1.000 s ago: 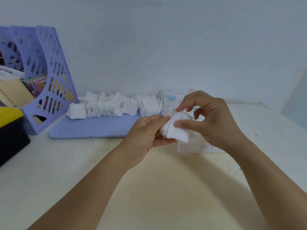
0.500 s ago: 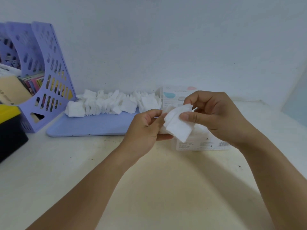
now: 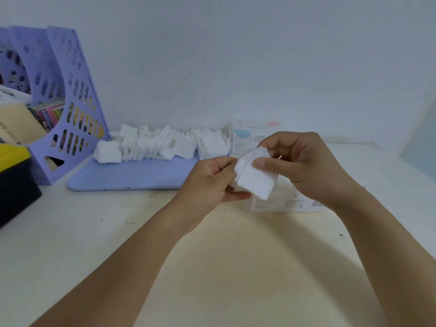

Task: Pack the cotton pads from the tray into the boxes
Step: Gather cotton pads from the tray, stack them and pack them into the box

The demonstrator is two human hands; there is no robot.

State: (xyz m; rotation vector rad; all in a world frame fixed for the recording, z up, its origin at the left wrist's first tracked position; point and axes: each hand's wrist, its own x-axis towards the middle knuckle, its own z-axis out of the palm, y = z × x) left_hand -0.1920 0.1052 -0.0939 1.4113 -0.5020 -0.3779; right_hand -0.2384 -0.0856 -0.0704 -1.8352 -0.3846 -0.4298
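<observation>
Both my hands hold a small stack of white cotton pads (image 3: 256, 179) in the air above the table. My right hand (image 3: 304, 165) pinches the front pad with thumb and fingers. My left hand (image 3: 210, 179) grips the stack from the left and below. Right behind and under my hands lies a clear plastic box (image 3: 286, 204) with a printed label. A second box (image 3: 247, 135) with blue and pink marks stands behind it near the wall. A row of many loose cotton pads (image 3: 160, 145) lies along the back of the lilac tray (image 3: 132, 175).
A lilac perforated file rack (image 3: 68, 100) with books and papers stands at the far left. A black and yellow case (image 3: 14, 175) sits at the left edge. The white wall runs close behind the tray and boxes.
My hands have shifted slightly right and up with the pads. The front pad has slid to lie flatter against the stack, under my right thumb.
</observation>
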